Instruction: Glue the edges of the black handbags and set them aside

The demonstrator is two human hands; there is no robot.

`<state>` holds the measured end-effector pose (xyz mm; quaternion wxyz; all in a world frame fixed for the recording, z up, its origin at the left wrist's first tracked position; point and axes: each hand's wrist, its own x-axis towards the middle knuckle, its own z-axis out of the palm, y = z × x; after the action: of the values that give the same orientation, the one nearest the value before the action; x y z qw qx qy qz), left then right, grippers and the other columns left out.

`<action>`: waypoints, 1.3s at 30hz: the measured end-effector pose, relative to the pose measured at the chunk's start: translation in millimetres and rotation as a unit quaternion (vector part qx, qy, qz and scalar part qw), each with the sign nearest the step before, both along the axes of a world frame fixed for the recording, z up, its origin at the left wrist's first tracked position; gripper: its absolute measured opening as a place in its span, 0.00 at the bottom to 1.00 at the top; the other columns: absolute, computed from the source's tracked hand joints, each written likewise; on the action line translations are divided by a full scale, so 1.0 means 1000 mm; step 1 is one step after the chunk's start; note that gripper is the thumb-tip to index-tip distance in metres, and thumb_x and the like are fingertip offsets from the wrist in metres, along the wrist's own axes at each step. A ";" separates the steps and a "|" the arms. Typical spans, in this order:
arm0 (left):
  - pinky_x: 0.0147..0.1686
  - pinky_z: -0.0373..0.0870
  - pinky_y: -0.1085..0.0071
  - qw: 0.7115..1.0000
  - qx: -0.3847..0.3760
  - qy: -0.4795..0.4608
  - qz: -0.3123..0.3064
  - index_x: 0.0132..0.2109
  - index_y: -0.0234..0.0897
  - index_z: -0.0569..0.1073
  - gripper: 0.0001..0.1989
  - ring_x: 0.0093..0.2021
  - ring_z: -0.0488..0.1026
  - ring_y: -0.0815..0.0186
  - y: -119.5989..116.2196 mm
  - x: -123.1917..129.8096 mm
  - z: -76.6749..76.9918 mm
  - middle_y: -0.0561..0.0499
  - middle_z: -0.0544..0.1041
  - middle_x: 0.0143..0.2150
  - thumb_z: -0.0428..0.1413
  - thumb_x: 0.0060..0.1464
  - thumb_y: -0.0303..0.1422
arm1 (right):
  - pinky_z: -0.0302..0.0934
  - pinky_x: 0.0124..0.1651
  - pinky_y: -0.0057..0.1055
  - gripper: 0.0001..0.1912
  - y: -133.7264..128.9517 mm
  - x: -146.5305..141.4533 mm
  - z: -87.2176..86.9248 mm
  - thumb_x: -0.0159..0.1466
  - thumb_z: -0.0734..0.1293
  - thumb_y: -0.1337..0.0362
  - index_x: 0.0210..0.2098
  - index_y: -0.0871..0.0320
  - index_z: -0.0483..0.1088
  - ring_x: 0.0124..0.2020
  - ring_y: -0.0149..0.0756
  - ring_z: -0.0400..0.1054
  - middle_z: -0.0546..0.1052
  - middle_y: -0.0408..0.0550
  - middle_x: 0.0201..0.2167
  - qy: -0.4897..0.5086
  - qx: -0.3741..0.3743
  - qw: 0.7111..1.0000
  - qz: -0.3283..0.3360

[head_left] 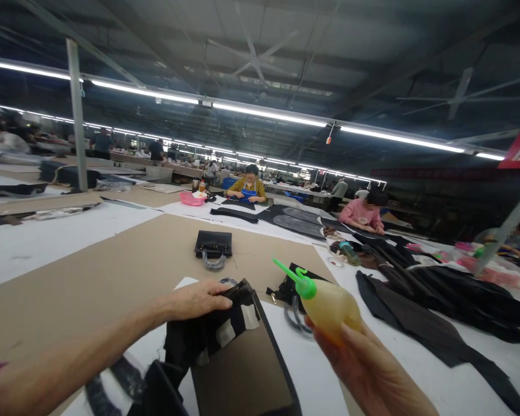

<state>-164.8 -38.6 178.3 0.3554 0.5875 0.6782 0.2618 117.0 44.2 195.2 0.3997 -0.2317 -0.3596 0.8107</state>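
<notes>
My left hand (201,299) is closed on the upper edge of a black handbag (247,370), thumb on the near side. The bag lies tilted in front of me, with a brown panel and whitish tape patches facing up. My right hand (351,352) is wrapped round a squeeze bottle (333,305) of yellowish liquid with a green cap. Its green nozzle points up and left, above the table and apart from the bag. Behind the bottle lies another black piece with a zipper pull (274,298) and a plastic-wrapped handle (297,320).
A small black handbag (214,244) stands on the brown board (147,254) farther off. Black fabric pieces (437,294) pile up at the right, near a bottle (349,252). Two people sit working across the table, beside a pink basin (192,199). A post (77,115) rises at left.
</notes>
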 end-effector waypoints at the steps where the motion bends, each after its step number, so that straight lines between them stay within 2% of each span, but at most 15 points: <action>1: 0.35 0.63 0.74 0.999 -0.004 0.019 -0.040 0.39 0.41 0.76 0.13 0.35 0.70 0.64 -0.001 -0.003 0.010 0.56 0.76 0.33 0.50 0.51 0.39 | 0.71 0.42 0.32 0.26 0.004 0.007 -0.004 0.44 0.80 0.69 0.43 0.59 0.74 0.41 0.45 0.73 0.78 0.53 0.41 -0.020 0.005 1.000 -0.013; 3: 0.34 0.62 0.74 0.994 -0.018 0.060 -0.092 0.38 0.42 0.77 0.12 0.35 0.70 0.64 -0.001 -0.008 0.027 0.56 0.76 0.33 0.51 0.51 0.37 | 0.72 0.39 0.32 0.28 0.014 0.022 -0.016 0.44 0.80 0.67 0.45 0.56 0.73 0.41 0.45 0.73 0.78 0.52 0.42 -0.058 0.026 0.997 -0.038; 5: 0.33 0.61 0.74 0.988 -0.044 0.109 -0.099 0.38 0.43 0.78 0.11 0.35 0.70 0.63 0.001 -0.011 0.040 0.56 0.76 0.32 0.53 0.49 0.37 | 0.72 0.34 0.31 0.28 0.023 0.034 -0.029 0.44 0.80 0.65 0.44 0.57 0.73 0.38 0.45 0.73 0.79 0.53 0.40 -0.100 0.063 0.992 -0.052; 9: 0.33 0.62 0.73 0.978 -0.093 0.153 -0.109 0.36 0.44 0.79 0.10 0.34 0.70 0.63 0.007 -0.009 0.049 0.56 0.77 0.30 0.55 0.46 0.36 | 0.69 0.29 0.25 0.26 0.031 0.048 -0.045 0.43 0.80 0.63 0.41 0.59 0.75 0.31 0.40 0.72 0.79 0.51 0.35 -0.169 0.138 0.974 -0.058; 12: 0.30 0.61 0.73 0.970 -0.111 0.167 -0.138 0.35 0.46 0.79 0.10 0.31 0.69 0.64 0.011 -0.003 0.041 0.56 0.77 0.28 0.56 0.45 0.35 | 0.69 0.35 0.25 0.31 0.029 0.049 -0.047 0.42 0.80 0.65 0.45 0.55 0.73 0.37 0.42 0.72 0.79 0.50 0.40 -0.196 0.172 0.963 -0.074; 14: 0.29 0.60 0.73 0.965 -0.121 0.175 -0.150 0.33 0.47 0.80 0.09 0.29 0.69 0.64 0.014 0.002 0.029 0.57 0.76 0.27 0.56 0.44 0.35 | 0.69 0.38 0.27 0.32 0.028 0.047 -0.047 0.39 0.81 0.68 0.44 0.52 0.74 0.42 0.45 0.72 0.79 0.48 0.41 -0.197 0.171 0.962 -0.077; 18: 0.27 0.59 0.72 0.963 -0.125 0.183 -0.155 0.31 0.47 0.79 0.08 0.27 0.68 0.64 0.024 0.008 0.002 0.57 0.76 0.25 0.57 0.42 0.35 | 0.70 0.38 0.29 0.32 0.026 0.038 -0.057 0.36 0.81 0.71 0.41 0.51 0.75 0.41 0.46 0.72 0.79 0.46 0.39 -0.179 0.184 0.961 -0.100; 22: 0.27 0.60 0.71 0.960 -0.126 0.183 -0.169 0.32 0.46 0.79 0.09 0.27 0.68 0.63 0.034 0.009 -0.015 0.55 0.75 0.25 0.56 0.42 0.36 | 0.69 0.38 0.28 0.32 0.025 0.028 -0.071 0.38 0.81 0.66 0.44 0.55 0.73 0.42 0.46 0.71 0.78 0.50 0.41 -0.190 0.192 0.953 -0.136; 24: 0.27 0.59 0.70 0.958 -0.126 0.188 -0.178 0.33 0.46 0.79 0.10 0.27 0.67 0.63 0.037 0.009 -0.019 0.54 0.75 0.26 0.55 0.43 0.36 | 0.69 0.37 0.30 0.31 0.025 0.025 -0.075 0.40 0.80 0.64 0.44 0.56 0.72 0.41 0.46 0.71 0.78 0.51 0.41 -0.183 0.184 0.954 -0.149; 26: 0.27 0.59 0.69 0.955 -0.126 0.198 -0.181 0.34 0.45 0.79 0.11 0.27 0.67 0.62 0.039 0.009 -0.022 0.53 0.76 0.27 0.55 0.43 0.36 | 0.69 0.36 0.33 0.30 0.026 0.023 -0.076 0.42 0.80 0.63 0.43 0.57 0.71 0.39 0.46 0.71 0.77 0.52 0.41 -0.182 0.176 0.958 -0.135; 30: 0.28 0.59 0.68 0.951 -0.131 0.214 -0.180 0.36 0.45 0.79 0.13 0.29 0.68 0.60 0.041 0.008 -0.025 0.51 0.76 0.29 0.53 0.44 0.37 | 0.67 0.34 0.35 0.25 0.030 0.023 -0.076 0.49 0.77 0.61 0.43 0.59 0.68 0.36 0.45 0.71 0.78 0.53 0.37 -0.182 0.183 0.964 -0.064; 33: 0.28 0.59 0.67 0.947 -0.132 0.223 -0.188 0.38 0.45 0.79 0.14 0.31 0.69 0.58 0.041 0.006 -0.026 0.50 0.77 0.32 0.52 0.45 0.38 | 0.66 0.35 0.35 0.26 0.030 0.024 -0.075 0.49 0.76 0.61 0.45 0.60 0.67 0.36 0.45 0.72 0.78 0.53 0.36 -0.188 0.191 0.963 -0.034; 39: 0.29 0.60 0.68 0.944 -0.125 0.230 -0.199 0.39 0.44 0.78 0.14 0.33 0.70 0.58 0.041 0.005 -0.027 0.49 0.78 0.34 0.52 0.46 0.37 | 0.67 0.43 0.36 0.29 0.026 0.022 -0.067 0.48 0.77 0.64 0.49 0.58 0.68 0.45 0.47 0.70 0.77 0.51 0.42 -0.233 0.206 0.947 -0.077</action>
<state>-160.2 2.8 150.8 0.3051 0.7052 0.6385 -0.0436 139.4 70.6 128.0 0.4050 -0.3539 -0.5827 0.6093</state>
